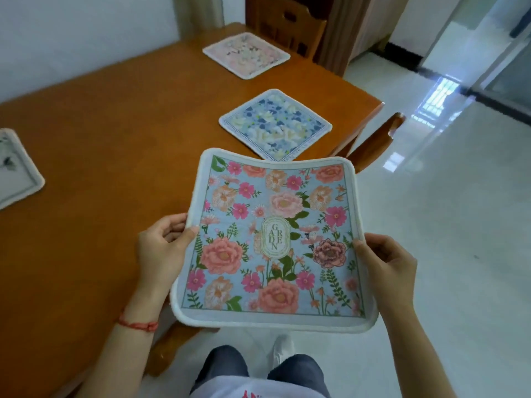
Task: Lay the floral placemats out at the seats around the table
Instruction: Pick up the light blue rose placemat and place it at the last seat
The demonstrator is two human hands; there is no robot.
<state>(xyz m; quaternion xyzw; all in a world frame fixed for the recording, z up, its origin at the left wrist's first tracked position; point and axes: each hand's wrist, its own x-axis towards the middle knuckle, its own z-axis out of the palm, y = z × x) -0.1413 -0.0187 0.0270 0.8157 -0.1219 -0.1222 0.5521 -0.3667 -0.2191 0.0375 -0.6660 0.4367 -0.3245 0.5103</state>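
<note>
1. While the wooden table (pixel 100 116) fills the left and middle of the view, a pale glossy tiled floor (pixel 448 225) spreads to its right, with light reflected on it.
2. Two wooden chairs stand at the table: one chair (pixel 287 24) at the far end, and another chair (pixel 373 142) at the right edge, only its back showing.
3. Held in the air over the near right part of the table and the floor is a floral placemat (pixel 273 242): light blue ground, pink and peach flowers, white border, and a small oval label in the middle reading "GARDEN". Its far edge sags between the two far corners.
4. A blue and white placemat (pixel 275 124) lies flat on the table just beyond the held one, near the right-hand chair.
5. A pink placemat (pixel 246 54) lies flat farther off, before the far chair.
6. Part of another pale placemat (pixel 17 168) lies at the left edge of the view.
7. The left hand (pixel 163 248) pinches the held placemat's left edge, thumb on top and fingers curled beneath; a red string bracelet (pixel 138 324) circles that wrist.
8. The right hand (pixel 385 259) grips the right edge, its thumb on the border and its fingers folded behind.
9. Below, the person's dark trouser legs (pixel 227 366) show.
</note>
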